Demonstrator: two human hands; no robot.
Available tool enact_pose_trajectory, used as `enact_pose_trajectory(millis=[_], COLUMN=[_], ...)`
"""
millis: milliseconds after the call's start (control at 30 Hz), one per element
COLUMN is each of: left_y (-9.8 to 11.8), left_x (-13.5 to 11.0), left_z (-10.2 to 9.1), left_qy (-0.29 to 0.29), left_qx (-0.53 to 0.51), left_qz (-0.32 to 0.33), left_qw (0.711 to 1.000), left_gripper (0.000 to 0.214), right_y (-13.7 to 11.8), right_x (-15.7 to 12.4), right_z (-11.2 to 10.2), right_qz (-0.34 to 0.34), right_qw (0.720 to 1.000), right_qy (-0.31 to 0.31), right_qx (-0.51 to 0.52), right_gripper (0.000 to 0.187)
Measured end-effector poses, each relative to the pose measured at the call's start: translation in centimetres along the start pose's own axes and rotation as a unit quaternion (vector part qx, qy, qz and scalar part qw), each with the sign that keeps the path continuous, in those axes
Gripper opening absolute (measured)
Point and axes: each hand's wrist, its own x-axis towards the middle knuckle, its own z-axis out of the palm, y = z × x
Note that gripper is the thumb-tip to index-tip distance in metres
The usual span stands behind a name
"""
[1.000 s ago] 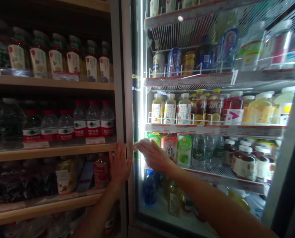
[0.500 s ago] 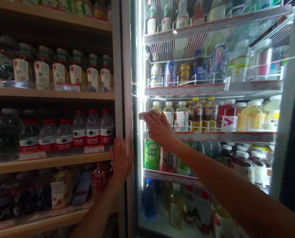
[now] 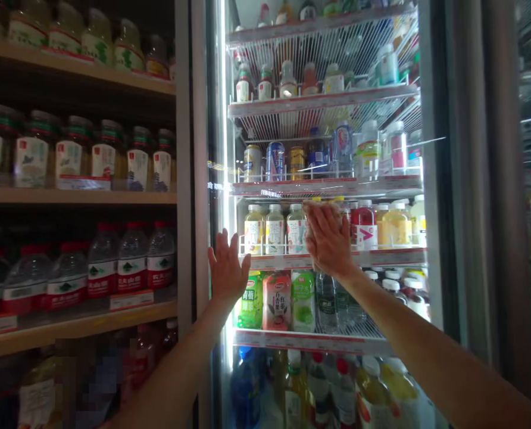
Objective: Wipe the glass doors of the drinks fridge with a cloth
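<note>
Right hand (image 3: pixel 329 239) and cloth (image 3: pixel 308 208) moved rightward, partly hiding yellow-capped bottles (image 3: pixel 339 198).

Pale cloth (image 3: pixel 307 210), mostly hidden, against glass door (image 3: pixel 292 192)

Bare forearms (image 3: pixel 417 333) taper to narrow wrists (image 3: pixel 349 273) – the hands (image 3: pixel 228 273) bare too, fingers (image 3: pixel 224 243) slim

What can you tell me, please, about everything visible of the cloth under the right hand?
The cloth looks off-white, soft and fabric-like. The right hand lies flat over most of it, apparently holding it against the glass door; only crumpled edges show above and left of the hand. Its full shape is hidden.
</note>
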Motion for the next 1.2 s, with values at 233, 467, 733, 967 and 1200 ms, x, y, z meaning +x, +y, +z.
enact_pose_trajectory(millis=[233,467,733,967,1200], left_y=[4.1,4.5,4.8,5.1,4.9], left_x=[0.2,0.3,0.4,0.3,0.6], left_z=[1.8,2.5,2.2,2.4,1.7], left_qy=[0.016,0.021,0.027,0.027,0.0], left_qx=[0.022,0.029,0.027,0.036,0.038], left_qz=[0.048,0.05,0.049,0.04,0.035], left_qw=[0.999,0.998,0.998,0.998,0.999], left_gripper=[0.058,0.06,0.06,0.059,0.058], right_y=[2.6,14.0,8.3,14.8,6.3], right_x=[-2.9,-5.7,-7.2,-4.5,-1.5], right_z=[-1.6,-4.4,-3.4,-4.2,-2.1], right_qz=[-0.058,0.267,-0.034,0.219,-0.034], right_qw=[0.997,0.954,0.997,0.966,0.998], right_qy=[-0.046,0.068,-0.027,0.084,-0.028], right_qx=[-0.025,-0.117,-0.058,-0.108,-0.053], right_gripper=[0.062,0.061,0.066,0.062,0.06])
